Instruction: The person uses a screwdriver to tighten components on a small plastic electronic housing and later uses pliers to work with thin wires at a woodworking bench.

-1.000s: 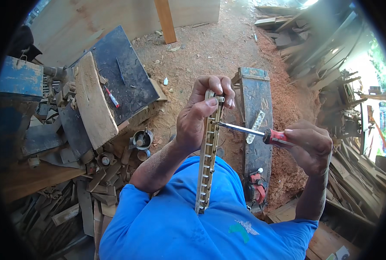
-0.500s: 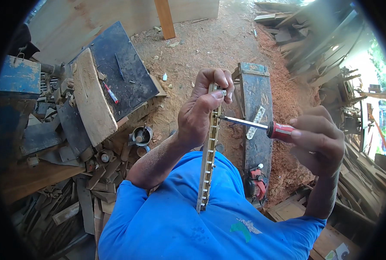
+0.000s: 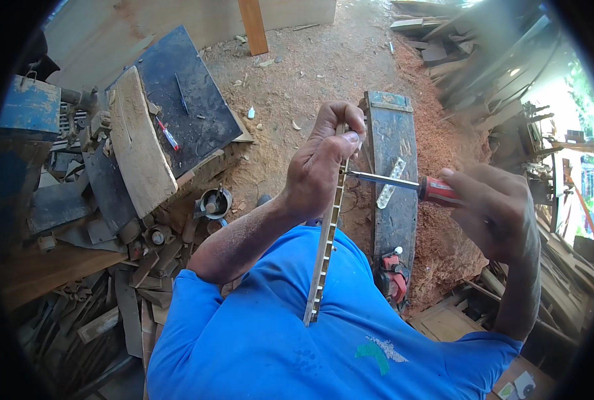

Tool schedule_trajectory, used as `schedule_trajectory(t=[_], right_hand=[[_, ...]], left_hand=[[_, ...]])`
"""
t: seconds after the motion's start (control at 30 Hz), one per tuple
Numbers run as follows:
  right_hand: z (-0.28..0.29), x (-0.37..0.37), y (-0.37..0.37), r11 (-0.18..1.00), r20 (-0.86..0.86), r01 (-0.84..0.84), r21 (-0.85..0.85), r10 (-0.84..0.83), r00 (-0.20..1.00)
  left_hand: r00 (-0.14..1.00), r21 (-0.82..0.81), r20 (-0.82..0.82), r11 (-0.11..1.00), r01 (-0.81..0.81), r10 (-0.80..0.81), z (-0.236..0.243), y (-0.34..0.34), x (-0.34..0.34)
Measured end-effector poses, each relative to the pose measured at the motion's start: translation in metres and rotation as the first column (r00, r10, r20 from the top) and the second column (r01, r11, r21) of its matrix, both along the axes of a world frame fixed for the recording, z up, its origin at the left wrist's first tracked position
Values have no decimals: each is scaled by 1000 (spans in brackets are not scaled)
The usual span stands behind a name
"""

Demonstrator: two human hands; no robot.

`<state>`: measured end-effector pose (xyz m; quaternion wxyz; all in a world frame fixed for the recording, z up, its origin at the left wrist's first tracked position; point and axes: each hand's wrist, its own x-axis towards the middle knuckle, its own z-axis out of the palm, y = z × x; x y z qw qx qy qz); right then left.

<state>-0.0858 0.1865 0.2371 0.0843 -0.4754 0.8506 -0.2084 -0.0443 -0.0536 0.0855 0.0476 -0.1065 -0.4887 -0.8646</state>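
Note:
A long narrow slotted strip, pale along one side and brassy along the other, slants down against my blue shirt. My left hand is closed round its upper end, thumb pressed on it. In my right hand is a screwdriver with a red handle and a bare metal shaft. The shaft points left, and its tip meets the strip just below my left thumb. What exactly the tip bears on is too small to tell. My right fingers are partly blurred around the handle.
Right of the strip stands a dark wooden bench with a pale perforated strip and a red power tool on it. Sawdust lies beyond. To the left, a dark board holds another screwdriver. Wood scraps pile below.
My left hand and the strip's upper end have shifted slightly right. My right hand has turned and moved a little right and down on the screwdriver, whose tip stays at the strip.

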Motion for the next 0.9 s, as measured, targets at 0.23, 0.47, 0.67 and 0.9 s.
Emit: schedule_trajectory(t=[0.23, 0.47, 0.67, 0.9], right_hand=[[-16, 11, 0, 968, -762, -162, 192, 251, 596], [-9, 14, 17, 848, -99, 199, -492, -282, 954], [2, 8, 29, 899, 375, 438, 5, -408, 833], [-14, 8, 49, 955, -53, -50, -292, 36, 998]], left_hand=[[1000, 107, -8, 994, 5, -5, 2, 0, 6], [999, 118, 38, 993, -21, 17, -4, 16, 0], [995, 202, 90, 979, 19, -38, -2, 19, -3], [992, 219, 108, 975, 42, -67, -3, 23, -4]])
